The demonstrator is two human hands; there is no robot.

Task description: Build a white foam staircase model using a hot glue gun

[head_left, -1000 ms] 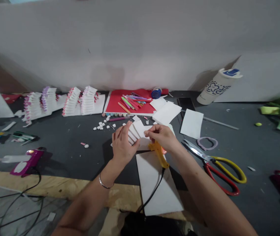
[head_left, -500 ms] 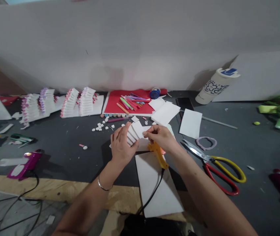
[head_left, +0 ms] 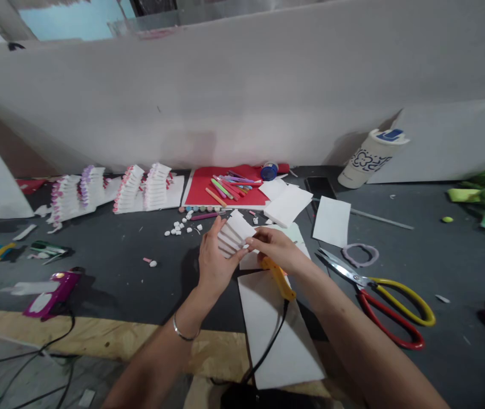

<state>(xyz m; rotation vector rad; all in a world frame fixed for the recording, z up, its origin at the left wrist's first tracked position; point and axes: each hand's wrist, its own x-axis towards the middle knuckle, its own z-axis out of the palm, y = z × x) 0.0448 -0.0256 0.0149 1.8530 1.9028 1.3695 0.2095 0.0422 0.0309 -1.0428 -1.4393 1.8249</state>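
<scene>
My left hand (head_left: pixel 216 255) is closed around a small white piece (head_left: pixel 236 230) with layered, step-like strips, raised off the table and tilted. At its right edge, my right hand (head_left: pixel 274 245) pinches with thumb and fingers; the fingertips are partly hidden behind the piece. A small white spot shows at the right thumb tip, too small to identify. Just below my right hand lies a yellow glue gun (head_left: pixel 280 281) with a black cord, on white boards (head_left: pixel 276 335).
Large scissors (head_left: pixel 364 281) with red and yellow handles lie open at right, near a grey hair tie (head_left: pixel 359 255). Behind are white cards (head_left: pixel 331 220), markers (head_left: pixel 231 187) on red sheets, and a tumbler (head_left: pixel 370 159). Finished-looking layered white pieces (head_left: pixel 154 187) and a magenta device (head_left: pixel 52 292) are left.
The layered piece has been lifted and turned slightly in my left hand. My right hand has closed in against its right edge. The camera view has tilted upward.
</scene>
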